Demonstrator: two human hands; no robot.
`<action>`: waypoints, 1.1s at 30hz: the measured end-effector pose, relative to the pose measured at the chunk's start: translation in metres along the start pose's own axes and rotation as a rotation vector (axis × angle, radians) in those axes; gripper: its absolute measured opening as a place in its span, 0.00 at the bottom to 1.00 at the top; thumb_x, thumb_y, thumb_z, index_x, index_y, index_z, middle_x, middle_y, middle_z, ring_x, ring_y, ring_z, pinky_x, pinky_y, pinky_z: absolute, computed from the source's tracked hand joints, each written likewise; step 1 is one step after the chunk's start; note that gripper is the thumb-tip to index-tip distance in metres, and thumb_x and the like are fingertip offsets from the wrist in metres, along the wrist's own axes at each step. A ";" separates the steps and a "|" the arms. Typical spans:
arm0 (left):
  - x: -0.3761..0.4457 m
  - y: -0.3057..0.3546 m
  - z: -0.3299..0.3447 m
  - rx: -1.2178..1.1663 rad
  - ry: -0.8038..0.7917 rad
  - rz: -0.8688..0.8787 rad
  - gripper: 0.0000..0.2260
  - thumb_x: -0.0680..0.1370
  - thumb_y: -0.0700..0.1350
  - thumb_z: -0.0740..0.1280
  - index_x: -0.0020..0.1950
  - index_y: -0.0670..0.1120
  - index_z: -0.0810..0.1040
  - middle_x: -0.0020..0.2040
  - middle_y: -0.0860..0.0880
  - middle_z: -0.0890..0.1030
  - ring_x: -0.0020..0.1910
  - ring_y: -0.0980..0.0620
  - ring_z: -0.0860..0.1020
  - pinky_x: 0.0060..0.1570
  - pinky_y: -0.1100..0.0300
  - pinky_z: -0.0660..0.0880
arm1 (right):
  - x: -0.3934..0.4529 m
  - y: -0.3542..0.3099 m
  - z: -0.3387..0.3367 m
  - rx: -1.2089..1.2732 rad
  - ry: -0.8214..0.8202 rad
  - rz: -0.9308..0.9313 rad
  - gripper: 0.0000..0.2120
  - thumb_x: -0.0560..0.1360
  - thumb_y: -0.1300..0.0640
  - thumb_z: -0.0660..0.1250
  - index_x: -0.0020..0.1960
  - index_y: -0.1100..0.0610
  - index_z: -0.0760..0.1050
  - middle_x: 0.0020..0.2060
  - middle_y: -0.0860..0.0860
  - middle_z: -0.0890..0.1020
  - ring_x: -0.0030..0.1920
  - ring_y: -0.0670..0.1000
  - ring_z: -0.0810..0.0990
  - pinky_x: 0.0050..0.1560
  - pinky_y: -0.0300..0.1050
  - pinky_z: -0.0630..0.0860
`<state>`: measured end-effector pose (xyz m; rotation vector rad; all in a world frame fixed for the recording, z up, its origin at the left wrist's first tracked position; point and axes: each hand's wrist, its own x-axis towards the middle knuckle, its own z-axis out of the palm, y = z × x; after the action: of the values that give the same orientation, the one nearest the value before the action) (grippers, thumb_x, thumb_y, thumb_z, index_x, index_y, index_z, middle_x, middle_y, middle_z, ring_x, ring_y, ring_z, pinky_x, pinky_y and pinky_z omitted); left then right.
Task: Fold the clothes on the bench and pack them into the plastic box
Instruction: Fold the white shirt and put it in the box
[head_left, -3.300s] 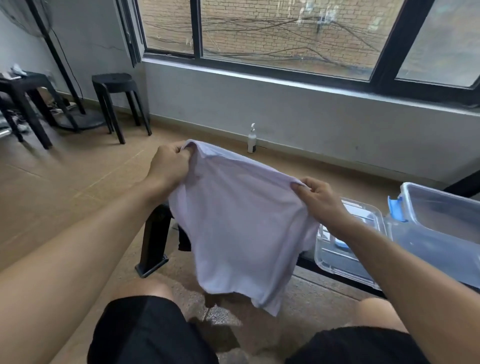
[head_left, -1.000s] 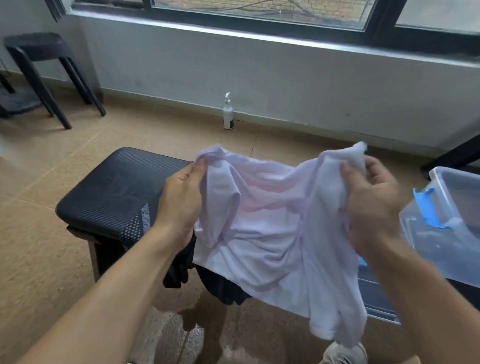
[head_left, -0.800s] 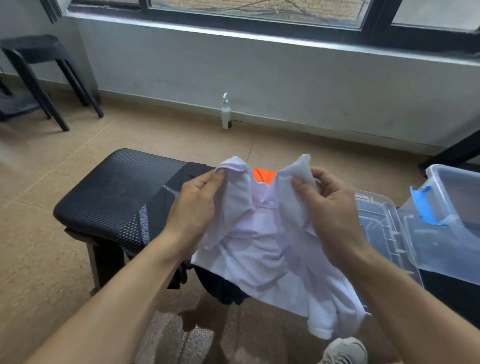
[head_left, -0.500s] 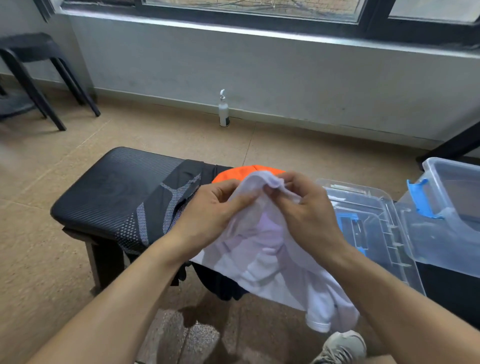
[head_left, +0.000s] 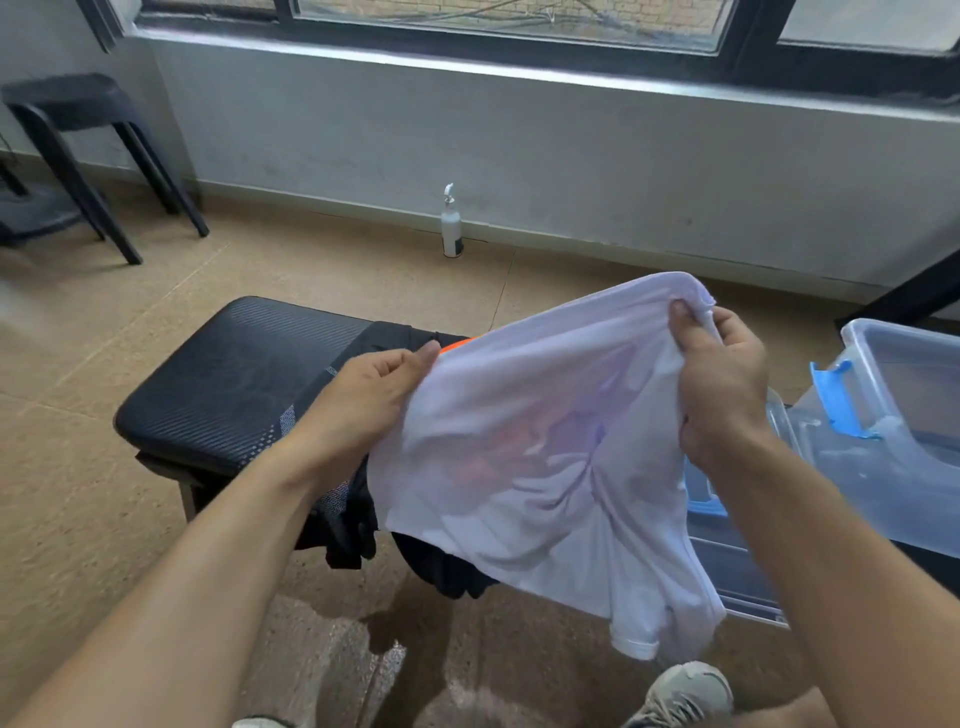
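White shirt is held up in the air over the near edge of the black bench, spread between both hands. Left hand pinches the shirt's left edge, thumb on top, fingers curled under the cloth. Right hand grips a bunched corner at the far right, fingers closed round the fabric. The lower part of the shirt hangs down off the near side, one sleeve dangling lowest at the right.

Around it: dark clothes lie on the bench and spill over its near edge, partly hidden behind the shirt. A sliver of orange cloth shows just past the left hand. Clear plastic box with a blue latch sits on the right end of the bench; its lid lies flat to the left of it, mostly blocked by the shirt and the right forearm. Pump bottle stands on the floor against the far wall. Black stool at far left. One grey shoe at the near edge.

Versus half a second ago: the hands were together, pinching the shirt at one point in the middle; now they are well apart and the cloth is pulled out wide. The right hand has moved up and right, toward the box. The orange cloth is now mostly covered.
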<state>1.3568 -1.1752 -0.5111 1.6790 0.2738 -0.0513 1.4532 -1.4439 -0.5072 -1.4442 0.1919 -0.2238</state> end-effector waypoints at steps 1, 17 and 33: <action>0.000 0.002 0.001 -0.027 0.014 0.003 0.22 0.77 0.63 0.68 0.40 0.43 0.79 0.35 0.47 0.79 0.34 0.49 0.74 0.37 0.58 0.70 | 0.001 0.000 -0.001 0.006 0.014 0.006 0.09 0.75 0.47 0.72 0.40 0.50 0.77 0.37 0.51 0.77 0.39 0.51 0.73 0.42 0.49 0.73; -0.007 0.002 0.027 0.239 -0.035 0.295 0.40 0.63 0.56 0.84 0.71 0.61 0.71 0.66 0.60 0.79 0.63 0.64 0.77 0.62 0.66 0.75 | -0.035 -0.007 0.017 -0.390 -0.734 -0.347 0.19 0.72 0.66 0.75 0.58 0.48 0.80 0.42 0.36 0.84 0.44 0.37 0.80 0.47 0.32 0.74; 0.007 -0.002 0.018 0.262 0.430 0.092 0.12 0.74 0.55 0.75 0.51 0.50 0.80 0.47 0.54 0.84 0.49 0.51 0.83 0.50 0.55 0.80 | -0.022 -0.009 -0.011 -0.720 -0.659 -0.094 0.09 0.70 0.49 0.79 0.41 0.53 0.82 0.35 0.50 0.85 0.35 0.45 0.77 0.38 0.45 0.73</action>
<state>1.3658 -1.1913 -0.5163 1.9529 0.5295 0.3604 1.4289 -1.4492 -0.4995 -2.1606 -0.3754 0.2851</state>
